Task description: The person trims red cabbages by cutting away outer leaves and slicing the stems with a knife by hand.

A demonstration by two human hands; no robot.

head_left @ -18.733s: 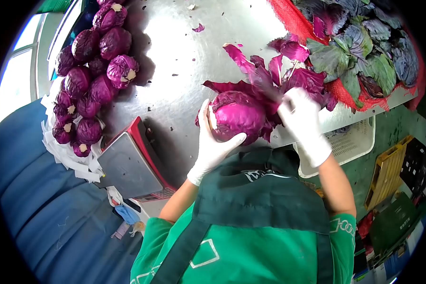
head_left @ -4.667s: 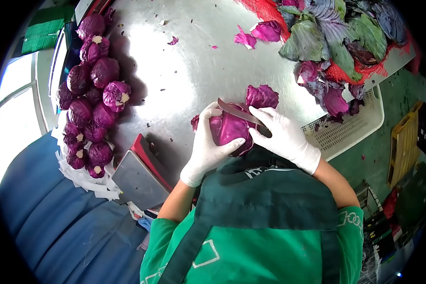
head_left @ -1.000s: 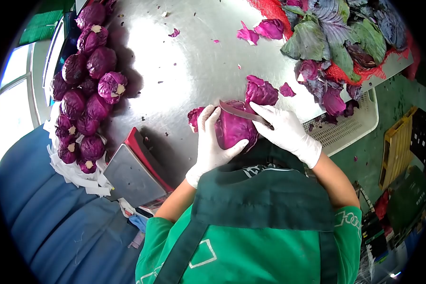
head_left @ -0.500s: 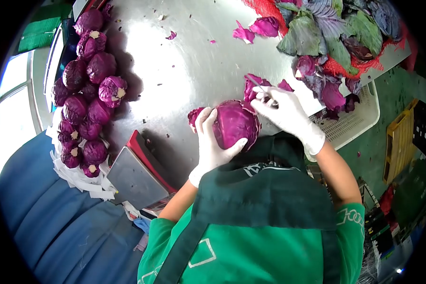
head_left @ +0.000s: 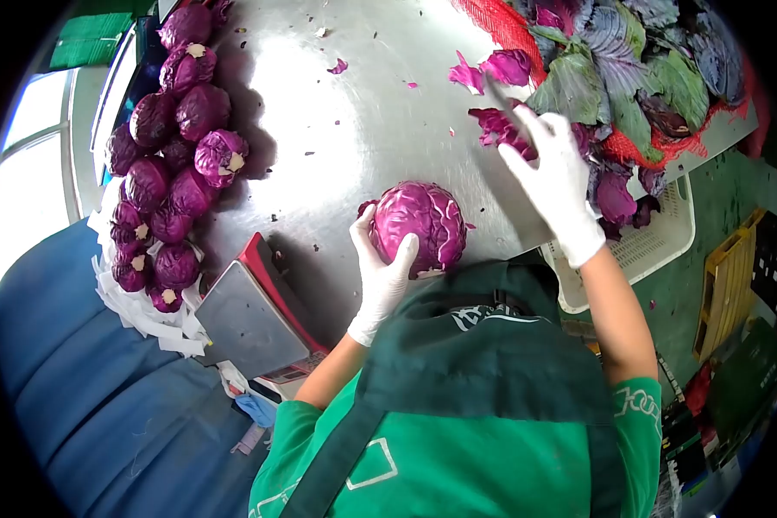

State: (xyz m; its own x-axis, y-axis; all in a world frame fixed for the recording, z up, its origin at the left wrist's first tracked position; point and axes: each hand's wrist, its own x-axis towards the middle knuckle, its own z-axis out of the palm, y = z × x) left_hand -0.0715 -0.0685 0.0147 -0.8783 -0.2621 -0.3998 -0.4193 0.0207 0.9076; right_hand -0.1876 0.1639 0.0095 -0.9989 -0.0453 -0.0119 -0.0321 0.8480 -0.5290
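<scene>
A red cabbage (head_left: 419,226) rests on the metal table near its front edge. My left hand (head_left: 380,272), in a white glove, grips the cabbage from its left and near side, thumb over the front. To the right, my right hand (head_left: 548,177), gloved too, is closed around a knife (head_left: 497,91); its narrow blade points up and left, and the handle is mostly hidden by the fingers. Loose purple leaves (head_left: 497,129) lie just left of the right hand, some partly behind it. The right hand is apart from the cabbage.
Several trimmed red cabbages (head_left: 203,112) are piled along the table's left side. A grey scale (head_left: 246,315) stands at front left. Outer leaves (head_left: 570,86) lie on red netting (head_left: 509,30) at back right, above a white crate (head_left: 665,229).
My right hand has moved up and right, away from the cabbage, with the knife. Purple leaves now lie farther back beside it. My left hand remains on the cabbage, which has turned slightly.
</scene>
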